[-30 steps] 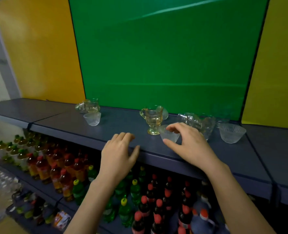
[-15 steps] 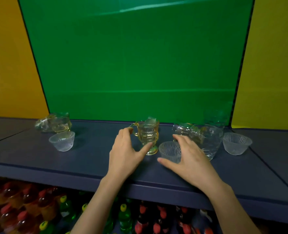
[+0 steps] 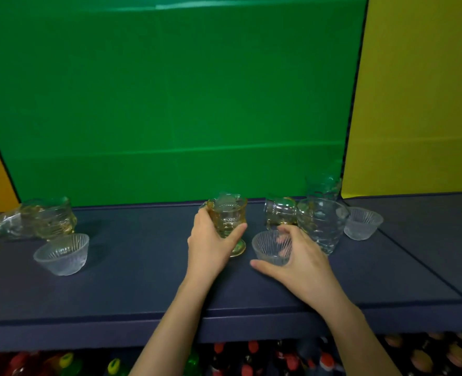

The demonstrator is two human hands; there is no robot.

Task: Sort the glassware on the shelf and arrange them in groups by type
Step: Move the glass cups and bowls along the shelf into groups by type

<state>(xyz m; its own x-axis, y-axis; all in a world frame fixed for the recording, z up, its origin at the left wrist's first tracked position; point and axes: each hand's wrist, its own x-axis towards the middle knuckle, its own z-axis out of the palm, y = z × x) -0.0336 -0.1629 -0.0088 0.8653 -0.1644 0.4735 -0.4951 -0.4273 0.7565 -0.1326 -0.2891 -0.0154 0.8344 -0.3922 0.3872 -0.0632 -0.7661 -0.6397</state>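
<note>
On the dark blue shelf (image 3: 143,289) my left hand (image 3: 211,245) is wrapped around an amber footed glass cup (image 3: 228,218) that stands upright at the centre. My right hand (image 3: 300,259) curls around a small ribbed clear bowl (image 3: 270,246) just right of the cup. Behind that bowl stand a clear handled cup (image 3: 280,213) and a larger clear tumbler (image 3: 319,223). Another ribbed bowl (image 3: 362,222) sits at the right and a third (image 3: 61,253) at the left. An amber cup (image 3: 48,217) stands at the far left beside a clear glass lying on its side (image 3: 4,222).
A greenish glass (image 3: 323,185) stands at the back against the green wall panel (image 3: 170,90). Yellow panels flank it. A seam (image 3: 419,267) divides the shelf at the right. Below the shelf edge are rows of drink bottles (image 3: 251,359) with red, yellow and green caps.
My view has risen and closed in on the shelf. My left hand moved from the shelf's front edge forward onto the amber cup and closed around it. My right hand stayed at the small bowl.
</note>
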